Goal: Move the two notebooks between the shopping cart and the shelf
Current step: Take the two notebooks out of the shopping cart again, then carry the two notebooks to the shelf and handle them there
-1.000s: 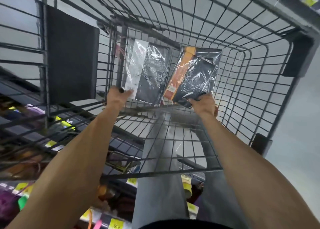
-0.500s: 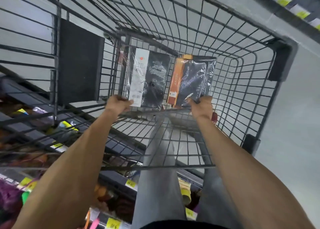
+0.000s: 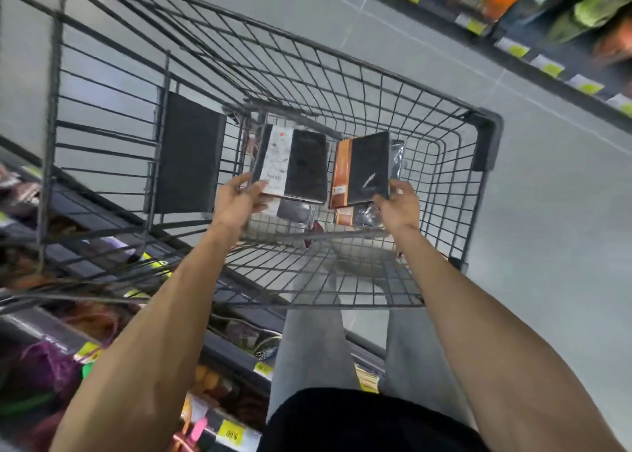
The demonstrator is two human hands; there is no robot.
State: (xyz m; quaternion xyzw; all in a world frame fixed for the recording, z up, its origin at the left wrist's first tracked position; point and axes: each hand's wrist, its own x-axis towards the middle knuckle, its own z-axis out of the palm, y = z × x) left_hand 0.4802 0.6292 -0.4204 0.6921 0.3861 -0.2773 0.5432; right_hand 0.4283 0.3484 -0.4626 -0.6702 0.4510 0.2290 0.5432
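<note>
Lifted off the cart [image 3: 485,137] floor since a second ago. Pinching white-striped notebook [image 3: 297,164] with left hand [image 3: 239,202], orange-striped notebook [image 3: 362,168] with right hand [image 3: 398,205], both held up inside the cart. Risk of slipping: slick wrap, grip at the lower edge only.

Matt dark metal-wire cart [image 3: 485,137]; white-banded notebook [image 3: 294,164] and orange-banded notebook [image 3: 362,168] look smooth, glossy (plastic-wrapped).

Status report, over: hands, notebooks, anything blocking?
Left hand holds white-banded notebook. Right hand holds orange-banded notebook. Both inside the cart. Wrapped packs lie beneath; nothing blocks the way up.
</note>
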